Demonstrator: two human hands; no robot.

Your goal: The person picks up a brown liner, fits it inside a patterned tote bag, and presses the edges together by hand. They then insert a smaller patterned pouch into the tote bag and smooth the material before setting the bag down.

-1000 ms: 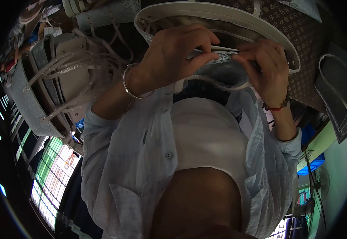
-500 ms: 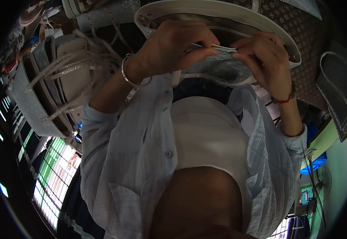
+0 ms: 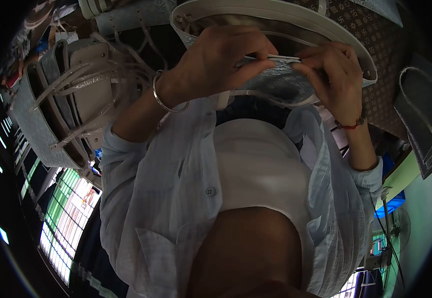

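Observation:
A large handbag [image 3: 283,84] with a pale patterned body and cream edging stands before me, its mouth and zipper facing up. On its near edge, my left hand [image 3: 226,54] pinches the rim between thumb and fingers. My right hand [image 3: 332,69] grips the same rim a short way to the right, thumb below and fingers above. A thin white edge strip [image 3: 283,57] shows between the two hands. Below them, a cream handle [image 3: 268,99] hangs down the bag's near side. My fingers hide part of the rim.
Several finished-looking pale bags with cream straps [image 3: 89,74] are piled at the left. Brown patterned material [image 3: 380,107] lies under and right of the handbag. Dark grey flat pieces with a strap [image 3: 422,114] sit at the far right.
Both hands keep their pinch on the handbag's rim. The strip between them has tilted nearer to level, and the left hand has shifted slightly right.

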